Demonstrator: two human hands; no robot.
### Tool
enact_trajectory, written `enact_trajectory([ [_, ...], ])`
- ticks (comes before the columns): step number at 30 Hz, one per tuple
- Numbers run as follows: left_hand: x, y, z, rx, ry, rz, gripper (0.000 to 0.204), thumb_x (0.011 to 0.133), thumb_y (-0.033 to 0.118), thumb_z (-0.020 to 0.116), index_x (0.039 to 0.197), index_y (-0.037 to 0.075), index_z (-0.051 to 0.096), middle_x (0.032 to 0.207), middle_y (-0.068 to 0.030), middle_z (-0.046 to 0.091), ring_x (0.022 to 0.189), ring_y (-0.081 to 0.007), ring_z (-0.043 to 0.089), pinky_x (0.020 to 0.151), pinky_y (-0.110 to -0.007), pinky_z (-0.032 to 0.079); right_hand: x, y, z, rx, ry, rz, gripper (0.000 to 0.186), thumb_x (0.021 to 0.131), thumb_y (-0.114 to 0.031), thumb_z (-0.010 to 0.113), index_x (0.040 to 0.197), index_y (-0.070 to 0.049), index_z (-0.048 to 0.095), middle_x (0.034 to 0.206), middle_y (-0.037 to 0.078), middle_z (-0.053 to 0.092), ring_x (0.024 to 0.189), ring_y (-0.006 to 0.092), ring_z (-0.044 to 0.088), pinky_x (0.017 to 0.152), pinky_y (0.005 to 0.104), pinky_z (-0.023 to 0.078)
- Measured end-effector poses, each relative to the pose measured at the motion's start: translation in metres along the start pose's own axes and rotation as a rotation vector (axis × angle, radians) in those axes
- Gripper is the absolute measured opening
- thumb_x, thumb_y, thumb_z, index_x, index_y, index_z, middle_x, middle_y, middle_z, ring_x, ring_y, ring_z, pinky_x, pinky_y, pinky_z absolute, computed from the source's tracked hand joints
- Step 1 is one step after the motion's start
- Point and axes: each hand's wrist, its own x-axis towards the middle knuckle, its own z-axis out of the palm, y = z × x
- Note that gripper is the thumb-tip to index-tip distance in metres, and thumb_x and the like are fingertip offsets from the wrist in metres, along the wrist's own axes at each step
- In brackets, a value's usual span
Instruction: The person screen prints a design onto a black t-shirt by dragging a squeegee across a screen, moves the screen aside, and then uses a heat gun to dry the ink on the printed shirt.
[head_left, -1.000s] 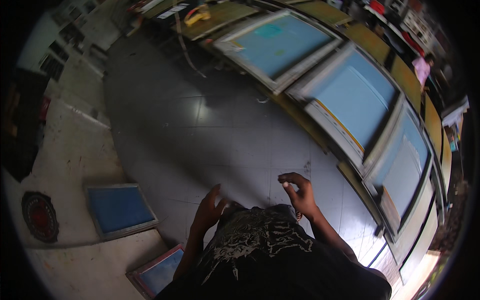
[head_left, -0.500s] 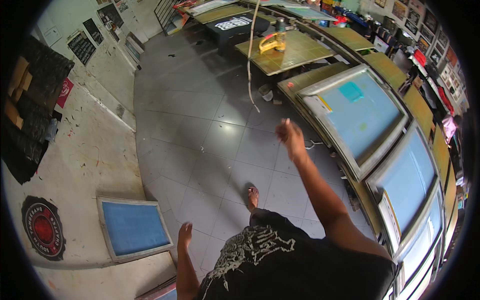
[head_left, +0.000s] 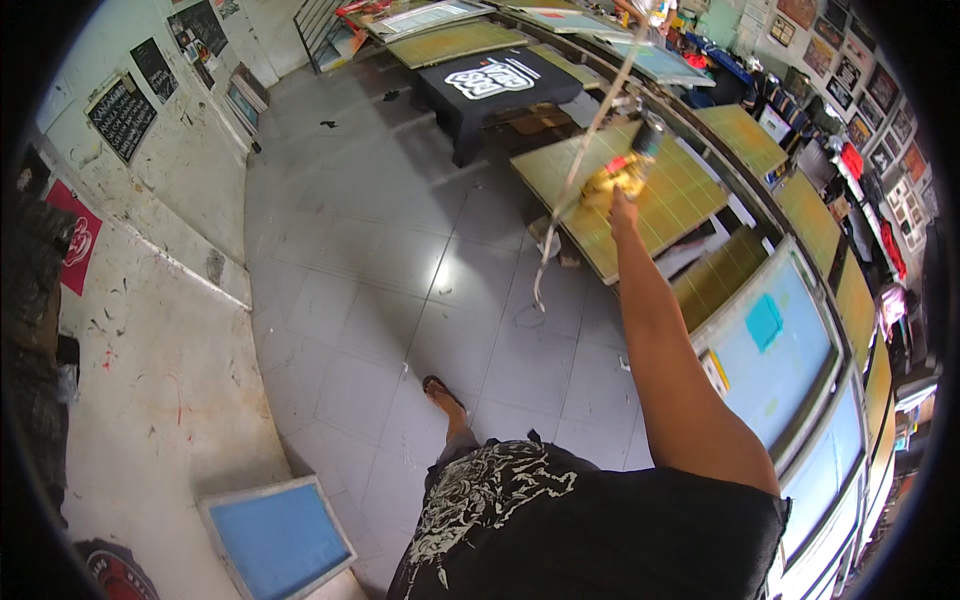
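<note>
Reaching with fingers closed on a yellow tool (head_left: 612,182) over the desk (head_left: 690,200), the right hand (head_left: 622,210) might snag the dangling cord (head_left: 570,190).

Grey tiles cover the floor (head_left: 400,260), glossy with a white glare spot at mid-frame. Upper centre, a black shirt (head_left: 500,80) with a white print lies on a table. The right hand (head_left: 622,205) meets a yellow tool (head_left: 608,180) with a red patch, over an olive-yellow gridded board (head_left: 680,200). At right, a pale blue screen (head_left: 770,350) carries a turquoise square. Lower left, a bright blue screen (head_left: 275,540) in a white frame. Bottom, a black shirt (head_left: 600,530) with a pale tangled print.
</note>
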Motion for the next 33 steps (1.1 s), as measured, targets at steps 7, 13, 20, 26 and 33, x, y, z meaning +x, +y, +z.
enact_trajectory([
  [7, 0.134, 0.127, -0.135, 0.133, -0.06, 0.037, 0.03, 0.094, 0.033, 0.054, 0.092, 0.004, 0.061, 0.086, -0.0138, 0.062, 0.077, -0.0267, 0.06, 0.066, -0.041, 0.046, 0.078, 0.031, 0.017, 0.477, -0.084, -0.047, 0.023, 0.1, -0.028, 0.053, 0.109, -0.007, 0.059, 0.086, 0.006, 0.065, 0.068, 0.0196, 0.064, 0.055, 0.035, 0.052],
  [13, 0.26, 0.3, -0.444, 0.363, 0.395, 0.168, 0.036, 0.095, 0.031, 0.052, 0.095, -0.003, 0.063, 0.097, -0.0211, 0.066, 0.084, -0.0284, 0.064, 0.074, -0.045, 0.049, 0.055, 0.042, 0.036, 0.618, 0.168, -0.08, 0.025, 0.1, -0.028, 0.051, 0.113, -0.008, 0.058, 0.09, 0.007, 0.065, 0.073, 0.0215, 0.064, 0.059, 0.0359, 0.054],
  [20, 0.396, 0.636, -0.569, -0.149, 0.389, 0.796, 0.031, 0.097, 0.028, 0.053, 0.116, 0.006, 0.061, 0.1, -0.0052, 0.066, 0.086, -0.0159, 0.063, 0.066, -0.029, 0.049, 0.02, 0.014, 0.069, 0.777, 0.181, -0.124, 0.034, 0.099, -0.034, 0.055, 0.115, -0.004, 0.054, 0.091, 0.011, 0.064, 0.074, 0.0218, 0.062, 0.064, 0.0326, 0.055],
  [26, 0.408, 0.777, -0.397, -0.07, -0.06, 0.623, 0.032, 0.096, 0.029, 0.055, 0.119, 0.008, 0.062, 0.1, -0.0014, 0.067, 0.082, -0.011, 0.062, 0.064, -0.025, 0.046, 0.023, 0.037, 0.051, 0.522, 0.386, -0.066, 0.031, 0.1, -0.033, 0.052, 0.115, -0.007, 0.054, 0.084, 0.008, 0.062, 0.066, 0.0176, 0.061, 0.055, 0.03, 0.052],
  [33, 0.448, 0.871, -0.343, 0.157, -0.345, 0.494, 0.035, 0.096, 0.034, 0.057, 0.116, 0.005, 0.062, 0.101, -0.0045, 0.067, 0.088, -0.0154, 0.064, 0.071, -0.03, 0.049, 0.013, 0.006, 0.099, 0.257, 0.631, -0.053, 0.033, 0.098, -0.038, 0.053, 0.115, -0.01, 0.055, 0.081, 0.005, 0.06, 0.062, 0.0141, 0.058, 0.049, 0.0281, 0.048],
])
